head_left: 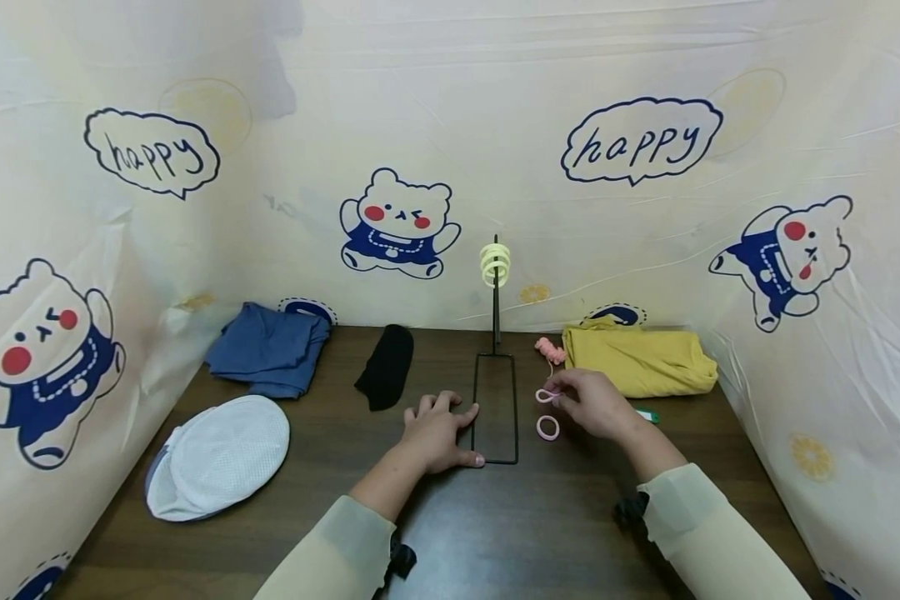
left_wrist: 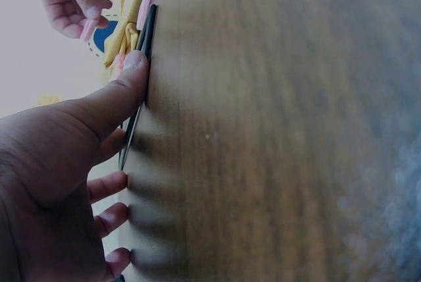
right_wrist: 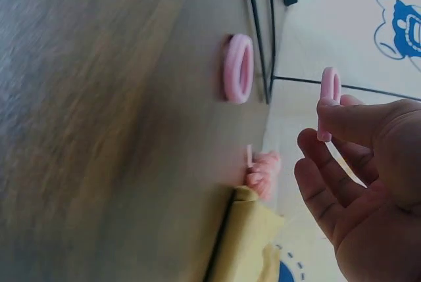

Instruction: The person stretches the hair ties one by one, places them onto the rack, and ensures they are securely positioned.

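Between thumb and fingers, my right hand [head_left: 591,403] pinches a pink hair tie [right_wrist: 330,85], held up off the table to the right of a black metal stand [head_left: 516,408]. A second pink hair tie [head_left: 547,428] lies flat on the table just below it. My left hand [head_left: 437,433] rests at the left side of the stand's rectangular base, fingers spread on the table and thumb [left_wrist: 135,65] touching the base's near end. Several pale yellow hair ties [head_left: 495,265] hang near the top of the stand's upright.
A yellow folded cloth [head_left: 637,358] and a small pink bundle [head_left: 550,351] lie at the back right, a green item [head_left: 647,415] beside them. On the left are a blue folded cloth [head_left: 270,348], a black sock [head_left: 387,367] and a white mesh cap [head_left: 221,454]. A printed curtain hangs behind.
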The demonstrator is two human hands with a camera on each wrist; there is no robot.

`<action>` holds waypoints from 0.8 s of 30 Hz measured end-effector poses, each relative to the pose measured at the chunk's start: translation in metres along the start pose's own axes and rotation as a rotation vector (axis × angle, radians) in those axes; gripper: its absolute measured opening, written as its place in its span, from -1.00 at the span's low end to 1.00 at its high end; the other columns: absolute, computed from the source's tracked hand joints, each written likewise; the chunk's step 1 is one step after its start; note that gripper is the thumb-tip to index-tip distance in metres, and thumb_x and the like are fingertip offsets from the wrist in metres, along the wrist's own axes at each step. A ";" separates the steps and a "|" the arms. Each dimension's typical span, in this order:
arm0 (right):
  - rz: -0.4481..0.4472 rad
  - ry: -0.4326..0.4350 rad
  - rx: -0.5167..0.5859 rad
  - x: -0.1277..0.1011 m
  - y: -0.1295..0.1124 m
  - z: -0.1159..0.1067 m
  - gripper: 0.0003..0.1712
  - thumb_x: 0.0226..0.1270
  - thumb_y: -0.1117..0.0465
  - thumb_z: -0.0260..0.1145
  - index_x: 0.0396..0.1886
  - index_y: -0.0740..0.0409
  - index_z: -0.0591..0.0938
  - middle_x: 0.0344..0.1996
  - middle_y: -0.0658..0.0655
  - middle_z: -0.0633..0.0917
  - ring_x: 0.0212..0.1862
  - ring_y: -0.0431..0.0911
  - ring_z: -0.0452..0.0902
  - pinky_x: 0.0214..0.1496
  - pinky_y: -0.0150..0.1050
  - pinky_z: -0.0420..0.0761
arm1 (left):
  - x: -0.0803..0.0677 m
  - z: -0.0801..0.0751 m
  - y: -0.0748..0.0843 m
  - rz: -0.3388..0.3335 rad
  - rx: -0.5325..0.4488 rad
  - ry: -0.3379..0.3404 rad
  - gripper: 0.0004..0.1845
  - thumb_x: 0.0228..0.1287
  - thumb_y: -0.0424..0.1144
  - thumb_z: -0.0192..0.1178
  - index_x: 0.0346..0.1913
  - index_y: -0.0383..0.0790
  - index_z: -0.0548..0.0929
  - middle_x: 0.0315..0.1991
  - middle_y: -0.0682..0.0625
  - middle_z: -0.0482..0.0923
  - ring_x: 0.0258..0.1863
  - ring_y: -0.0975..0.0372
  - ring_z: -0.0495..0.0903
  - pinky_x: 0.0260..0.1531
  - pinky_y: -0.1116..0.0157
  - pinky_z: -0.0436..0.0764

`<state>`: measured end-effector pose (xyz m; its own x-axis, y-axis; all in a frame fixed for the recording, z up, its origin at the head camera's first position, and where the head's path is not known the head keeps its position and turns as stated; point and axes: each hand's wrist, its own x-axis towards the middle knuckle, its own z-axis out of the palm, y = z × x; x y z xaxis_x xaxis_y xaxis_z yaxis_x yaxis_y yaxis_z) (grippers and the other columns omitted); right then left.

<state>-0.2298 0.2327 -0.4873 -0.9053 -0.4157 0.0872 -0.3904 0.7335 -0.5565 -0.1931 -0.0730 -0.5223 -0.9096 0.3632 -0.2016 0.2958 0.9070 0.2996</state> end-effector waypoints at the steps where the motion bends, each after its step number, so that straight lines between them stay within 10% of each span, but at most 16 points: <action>1: -0.010 0.009 0.001 0.000 -0.002 -0.001 -0.84 0.41 0.31 0.42 -0.09 0.00 0.75 -0.21 -0.04 0.75 -0.16 -0.17 0.62 -0.02 -0.07 0.63 | 0.000 0.000 0.000 0.000 0.001 0.000 0.02 0.09 0.42 0.39 0.61 0.27 0.26 0.57 -0.01 0.13 0.46 -0.16 0.12 0.22 -0.20 0.20; 24: -0.319 0.235 0.051 -0.014 -0.065 -0.026 -0.76 0.36 0.37 0.46 -0.05 0.02 0.77 -0.13 -0.14 0.75 -0.10 -0.24 0.66 -0.05 -0.17 0.70 | 0.000 0.000 0.000 -0.004 -0.022 0.003 0.01 0.08 0.41 0.42 0.60 0.27 0.28 0.56 -0.02 0.14 0.46 -0.16 0.12 0.24 -0.20 0.18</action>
<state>-0.1960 0.2056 -0.4308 -0.7559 -0.4798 0.4455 -0.6547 0.5573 -0.5106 -0.1937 -0.0732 -0.5221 -0.9116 0.3589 -0.2005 0.2855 0.9036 0.3193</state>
